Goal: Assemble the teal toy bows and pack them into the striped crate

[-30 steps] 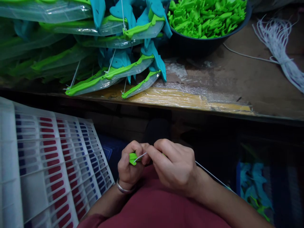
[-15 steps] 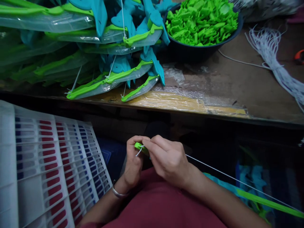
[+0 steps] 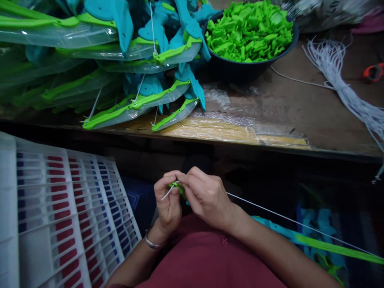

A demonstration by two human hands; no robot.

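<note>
Both hands meet over my lap, below the table edge. My left hand [image 3: 168, 202] is closed around the green tip [image 3: 179, 188] of a toy bow, a short end of white string [image 3: 167, 193] sticking out beside its thumb. My right hand [image 3: 205, 198] pinches the string at that same tip. From there the white string [image 3: 288, 221] runs taut to the lower right, along the bow's green and teal limb [image 3: 327, 245].
A pile of finished green and teal bows [image 3: 126, 100] in clear wrap covers the table's left. A dark bowl [image 3: 240, 68] of green plastic pieces stands behind it. A bundle of white strings [image 3: 351, 92] lies at the right, near an orange tool [image 3: 373, 72]. A white slatted crate [image 3: 60, 212] stands at my left.
The hands have risen slightly and kept working the string at the green tip. The short string end now pokes out left. The bow's limb has come into view at the lower right.
</note>
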